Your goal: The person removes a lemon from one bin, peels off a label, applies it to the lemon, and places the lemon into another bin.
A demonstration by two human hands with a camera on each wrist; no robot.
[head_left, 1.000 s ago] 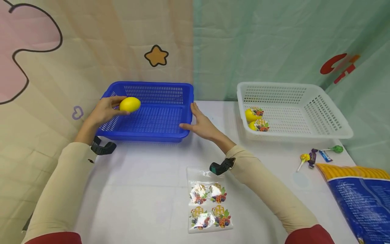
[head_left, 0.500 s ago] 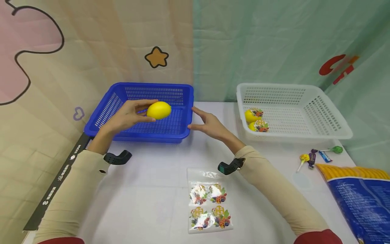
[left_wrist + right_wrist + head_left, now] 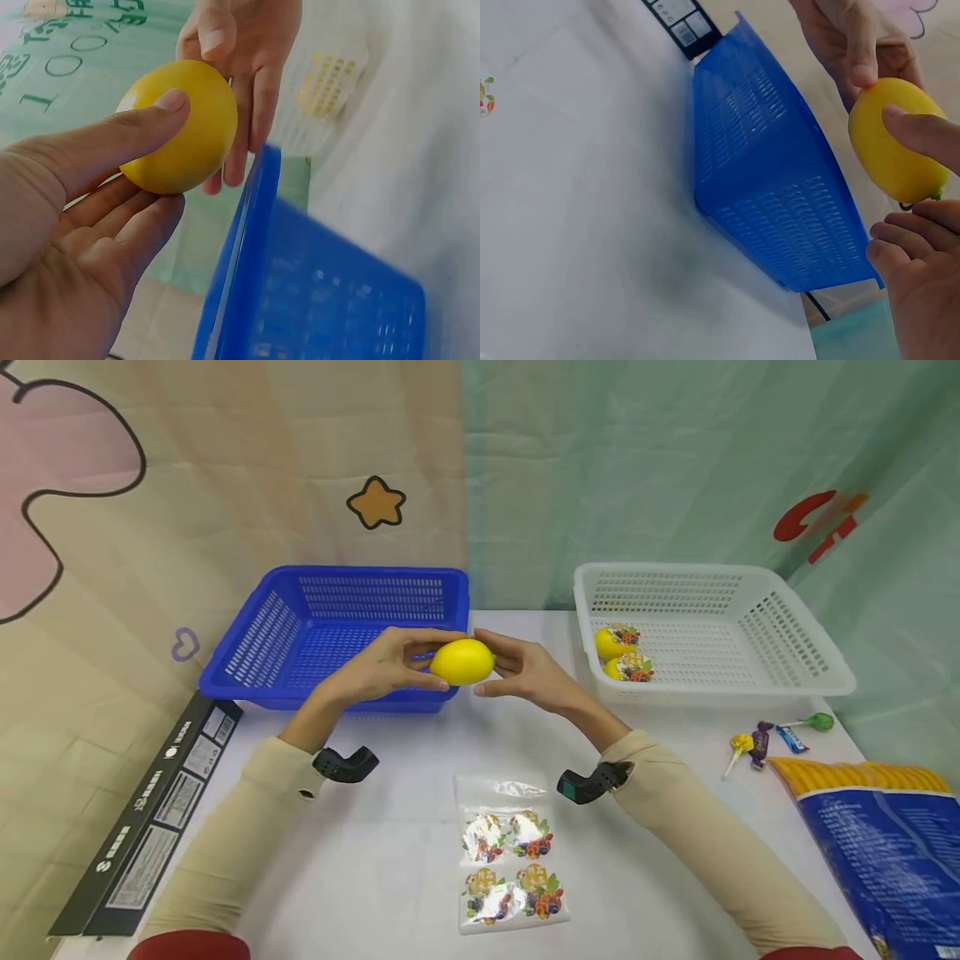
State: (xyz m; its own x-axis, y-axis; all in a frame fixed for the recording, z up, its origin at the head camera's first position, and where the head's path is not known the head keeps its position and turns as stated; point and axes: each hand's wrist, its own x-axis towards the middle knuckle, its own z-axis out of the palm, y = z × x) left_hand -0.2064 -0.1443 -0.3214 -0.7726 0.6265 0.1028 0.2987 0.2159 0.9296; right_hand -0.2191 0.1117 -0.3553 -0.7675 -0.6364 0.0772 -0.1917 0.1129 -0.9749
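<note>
A plain yellow lemon (image 3: 461,662) hangs above the table just in front of the blue basket's (image 3: 225,677) right front corner. My left hand (image 3: 397,662) grips it from the left, thumb on the near side and fingers behind. My right hand (image 3: 525,670) holds its other end between thumb and fingers. In the left wrist view the lemon (image 3: 184,127) sits between my left thumb and the right hand's fingers (image 3: 247,97). The right wrist view has the lemon (image 3: 892,142) under my right thumb, next to the blue basket (image 3: 765,172), which holds nothing.
A white basket (image 3: 712,693) at the right holds two stickered lemons (image 3: 617,642). A sticker sheet (image 3: 510,864) lies near the front edge. Wrapped candies and lollipops (image 3: 772,739) and a blue-yellow bag (image 3: 885,835) sit at the right. A black box (image 3: 150,827) lies at the left.
My left hand carried the lemon from over the basket's left side rightward, out past its front right corner. My right hand left the basket rim and took hold of the lemon.
</note>
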